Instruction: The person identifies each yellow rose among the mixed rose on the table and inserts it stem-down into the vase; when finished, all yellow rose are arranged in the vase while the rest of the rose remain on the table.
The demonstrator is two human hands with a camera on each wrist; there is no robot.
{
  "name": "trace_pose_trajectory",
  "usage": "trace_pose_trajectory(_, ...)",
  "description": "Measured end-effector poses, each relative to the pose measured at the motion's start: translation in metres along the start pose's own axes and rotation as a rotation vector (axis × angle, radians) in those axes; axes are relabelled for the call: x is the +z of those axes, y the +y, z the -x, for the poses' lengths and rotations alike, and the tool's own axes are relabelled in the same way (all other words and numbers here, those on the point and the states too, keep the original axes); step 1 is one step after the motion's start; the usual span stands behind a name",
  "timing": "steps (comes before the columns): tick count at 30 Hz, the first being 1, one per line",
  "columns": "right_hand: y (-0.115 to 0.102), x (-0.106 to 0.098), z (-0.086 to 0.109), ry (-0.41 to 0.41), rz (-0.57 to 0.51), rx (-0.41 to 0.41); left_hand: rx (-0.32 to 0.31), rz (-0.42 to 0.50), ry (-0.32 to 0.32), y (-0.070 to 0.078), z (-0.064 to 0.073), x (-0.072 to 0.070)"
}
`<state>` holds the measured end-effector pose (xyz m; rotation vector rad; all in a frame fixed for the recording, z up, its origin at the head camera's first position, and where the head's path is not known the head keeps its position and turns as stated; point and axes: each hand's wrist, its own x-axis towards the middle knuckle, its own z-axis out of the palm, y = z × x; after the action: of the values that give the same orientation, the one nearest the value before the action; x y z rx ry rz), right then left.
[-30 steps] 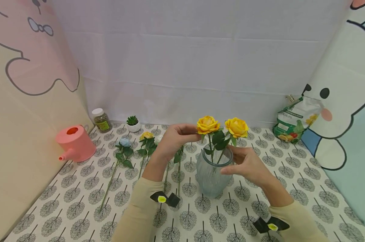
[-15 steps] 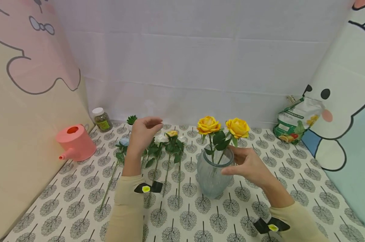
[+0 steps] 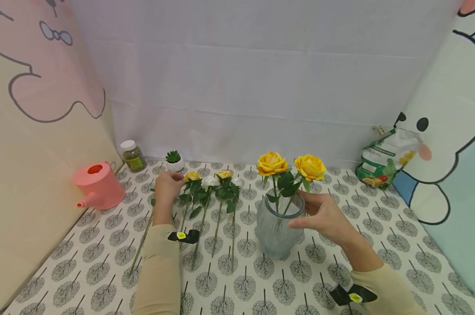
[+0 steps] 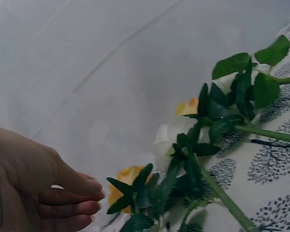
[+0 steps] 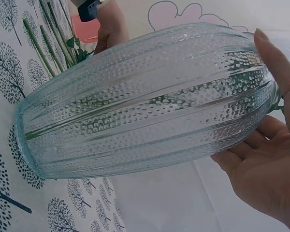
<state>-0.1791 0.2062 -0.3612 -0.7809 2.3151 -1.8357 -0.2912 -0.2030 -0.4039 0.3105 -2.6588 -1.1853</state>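
Observation:
My left hand [image 3: 168, 189] is over the left end of the row of flowers, fingertips right beside a yellow rose [image 3: 191, 176]. In the left wrist view its thumb and fingers are loosely bent, with nothing between them. The blue flower is hidden under this hand; only its stem [image 3: 142, 245] and a bit of leaf show. My right hand [image 3: 320, 216] holds the ribbed glass vase [image 3: 274, 238] near its rim, thumb in front and fingers behind. Two yellow roses [image 3: 272, 163] stand upright in the vase, their stems visible through the glass [image 5: 87, 118].
More roses lie side by side, including a white rose [image 3: 210, 181] and another yellow one. A pink watering can [image 3: 103, 188], a lidded jar [image 3: 133, 156] and a potted succulent [image 3: 174, 161] stand at the back left. A green-white bag [image 3: 387, 157] leans at the back right.
My left hand has let go of the yellow rose in the vase and moved left and down to the lying flowers. The right hand has stayed on the vase.

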Motion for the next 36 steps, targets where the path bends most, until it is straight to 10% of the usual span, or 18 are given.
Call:
trace_pose_trajectory(10, 0.0, 0.002, -0.002, -0.008, -0.003, -0.019, -0.093, -0.046, -0.019, -0.014, -0.005, 0.029)
trace_pose_trajectory(36, 0.001, 0.0, -0.001, -0.006, -0.012, -0.01, -0.13, -0.019, -0.035, -0.017, -0.005, 0.03)
